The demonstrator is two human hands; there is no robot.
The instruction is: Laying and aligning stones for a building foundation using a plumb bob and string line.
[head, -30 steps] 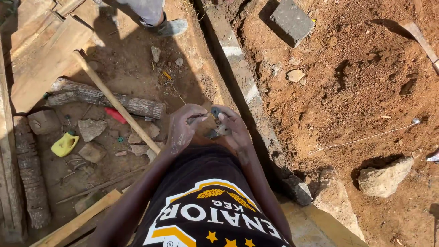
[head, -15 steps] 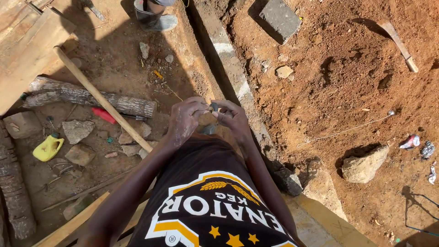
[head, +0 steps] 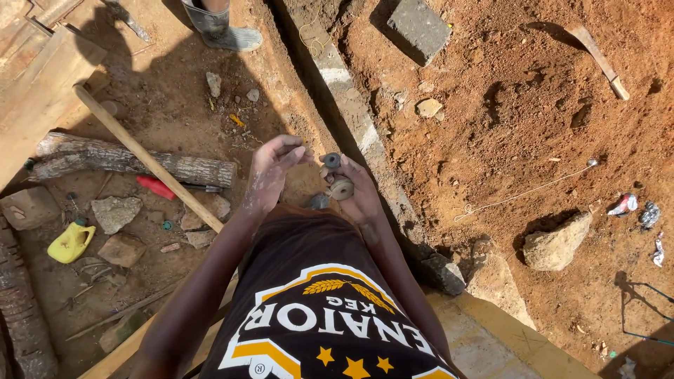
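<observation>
Since small, light, rigid round washers (head: pixel 341 187) are cupped in the right hand (head: pixel 359 198) before the waist, one dark disc (head: pixel 331 161) pinched by its rim, left-hand fingers (head: pixel 286 150) loosely curled and empty beside, a drop seems likely over the trench (head: pixel 330 105) beyond.
</observation>
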